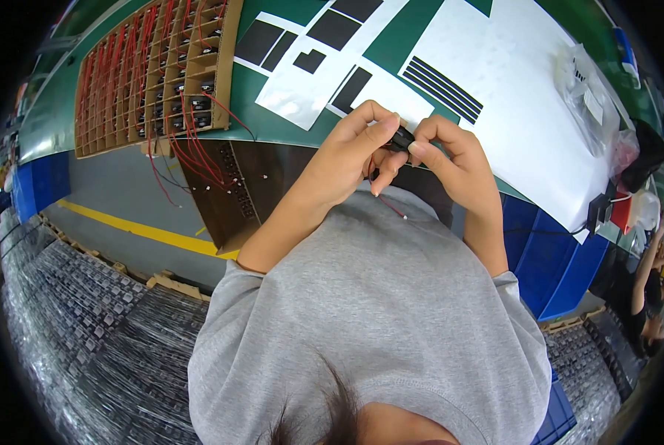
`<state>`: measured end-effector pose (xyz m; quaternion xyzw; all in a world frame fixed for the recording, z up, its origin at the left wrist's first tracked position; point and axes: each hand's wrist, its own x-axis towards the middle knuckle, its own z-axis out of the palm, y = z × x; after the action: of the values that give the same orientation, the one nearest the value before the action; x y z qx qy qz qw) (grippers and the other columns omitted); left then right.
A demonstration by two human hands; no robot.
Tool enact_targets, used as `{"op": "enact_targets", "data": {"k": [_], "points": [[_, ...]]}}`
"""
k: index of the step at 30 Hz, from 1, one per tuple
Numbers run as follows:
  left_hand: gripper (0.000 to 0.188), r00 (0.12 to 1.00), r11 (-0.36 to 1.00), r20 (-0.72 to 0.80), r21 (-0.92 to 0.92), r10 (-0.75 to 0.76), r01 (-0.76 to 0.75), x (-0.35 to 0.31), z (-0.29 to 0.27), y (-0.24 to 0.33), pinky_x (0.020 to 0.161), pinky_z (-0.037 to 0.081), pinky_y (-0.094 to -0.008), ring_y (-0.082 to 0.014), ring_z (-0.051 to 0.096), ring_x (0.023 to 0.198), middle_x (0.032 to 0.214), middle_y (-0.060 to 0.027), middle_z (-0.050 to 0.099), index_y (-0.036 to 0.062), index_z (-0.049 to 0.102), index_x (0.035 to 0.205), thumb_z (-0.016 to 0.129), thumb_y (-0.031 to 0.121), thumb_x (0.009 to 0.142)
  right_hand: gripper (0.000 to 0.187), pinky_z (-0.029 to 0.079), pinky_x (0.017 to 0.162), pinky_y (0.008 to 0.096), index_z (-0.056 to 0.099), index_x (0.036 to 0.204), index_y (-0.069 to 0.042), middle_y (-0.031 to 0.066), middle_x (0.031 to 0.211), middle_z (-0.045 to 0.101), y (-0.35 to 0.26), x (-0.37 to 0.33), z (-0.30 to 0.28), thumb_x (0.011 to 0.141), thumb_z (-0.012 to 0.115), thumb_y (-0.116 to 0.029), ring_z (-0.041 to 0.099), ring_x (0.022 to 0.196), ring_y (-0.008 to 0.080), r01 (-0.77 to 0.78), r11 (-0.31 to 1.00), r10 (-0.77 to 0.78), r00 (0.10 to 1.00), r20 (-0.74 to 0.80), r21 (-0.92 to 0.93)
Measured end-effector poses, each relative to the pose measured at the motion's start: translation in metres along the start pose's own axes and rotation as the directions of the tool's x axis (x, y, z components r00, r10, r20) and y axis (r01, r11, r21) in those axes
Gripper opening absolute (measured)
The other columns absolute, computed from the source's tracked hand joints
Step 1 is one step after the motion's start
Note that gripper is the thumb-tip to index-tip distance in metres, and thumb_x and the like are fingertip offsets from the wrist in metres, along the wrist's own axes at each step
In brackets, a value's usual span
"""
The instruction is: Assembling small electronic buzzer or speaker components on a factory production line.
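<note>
Green matting covers the workbench [395, 46], and on its far left stands a divided cardboard tray [226, 68], its cells holding small black pieces and red wires [191, 152] that spill over the near edge. Right of the tray lie white sheets with black shapes [291, 89], and farther right a large white sheet [514, 96] marked with long black strips. At the right end sits a crumpled clear plastic bag [586, 111].

From where I stand, the person in the grey T-shirt [369, 297] has both hands together at the bench's near edge. Left hand [353, 152] pinches one end of a small black part [401, 139] between thumb and fingers; right hand [457, 154] has thumb and bent forefinger closed on its other end. Below the left hand, a thin dark wire [388, 202] ending in a white connector hangs before the shirt; I can't tell where it joins.

Yellow tape [139, 231] crosses the floor at left, beyond plastic-wrapped stacks [94, 326]. Blue bins [551, 259] stand at right, near another person [643, 285].
</note>
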<state>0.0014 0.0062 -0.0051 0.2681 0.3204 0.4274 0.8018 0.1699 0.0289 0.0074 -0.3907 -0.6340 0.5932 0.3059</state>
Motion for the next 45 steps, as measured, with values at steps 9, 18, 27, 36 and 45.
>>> {"op": "enact_targets", "data": {"k": [9,18,27,36,45], "points": [[0.026,0.995,0.998,-0.072,0.013,-0.062,0.063,-0.002,-0.002,0.003,0.040,0.032,-0.0217,-0.0107,0.039,0.036,0.058,-0.0078,0.047,0.0049,0.045,0.094,0.032,0.027,0.092,0.017,0.038,0.057,0.0205,0.051,0.073,-0.001,0.0014,0.064,0.051,-0.004,0.003,0.000,0.081,0.056,-0.015,0.047,0.061,0.0077,-0.084,0.994,0.086,0.996,0.029,-0.070],[0.040,0.980,0.966,0.196,-0.255,0.014,0.037,0.004,-0.005,0.000,0.035,0.031,-0.0203,-0.0104,0.040,0.033,0.060,-0.0096,0.052,-0.0033,0.051,0.088,0.034,0.033,0.091,0.016,0.039,0.058,0.0208,0.050,0.074,-0.001,0.0018,0.065,0.051,-0.001,0.003,0.002,0.082,0.055,-0.015,0.048,0.062,0.0079,-0.081,0.992,0.075,0.995,0.066,0.092],[0.039,0.957,0.939,0.287,-0.321,-0.027,0.123,0.003,-0.008,0.002,0.041,0.032,-0.0228,-0.0068,0.034,0.030,0.055,-0.0031,0.044,-0.0008,0.047,0.095,0.022,0.029,0.094,0.016,0.038,0.057,0.0212,0.051,0.074,-0.001,0.0017,0.064,0.052,-0.005,0.002,0.000,0.081,0.056,-0.015,0.048,0.062,0.0076,-0.030,0.991,0.020,0.997,0.079,0.130],[0.039,0.976,0.945,0.216,-0.323,0.012,0.060,0.000,-0.005,0.000,0.040,0.032,-0.0227,-0.0077,0.036,0.031,0.057,-0.0044,0.048,-0.0020,0.049,0.095,0.023,0.027,0.094,0.016,0.039,0.058,0.0206,0.049,0.073,-0.002,0.0019,0.067,0.050,-0.012,0.002,-0.002,0.080,0.056,-0.015,0.047,0.061,0.0079,-0.031,0.993,0.038,0.998,0.058,-0.116],[0.037,0.962,0.932,0.274,-0.351,0.015,0.086,0.000,-0.006,0.002,0.043,0.034,-0.0233,-0.0105,0.039,0.037,0.063,-0.0089,0.052,-0.0031,0.051,0.095,0.032,0.028,0.092,0.012,0.040,0.060,0.0207,0.049,0.075,-0.003,0.0022,0.070,0.050,-0.001,-0.003,-0.006,0.079,0.057,-0.011,0.049,0.065,0.0081,0.033,0.999,-0.035,0.997,0.070,0.024]]}}
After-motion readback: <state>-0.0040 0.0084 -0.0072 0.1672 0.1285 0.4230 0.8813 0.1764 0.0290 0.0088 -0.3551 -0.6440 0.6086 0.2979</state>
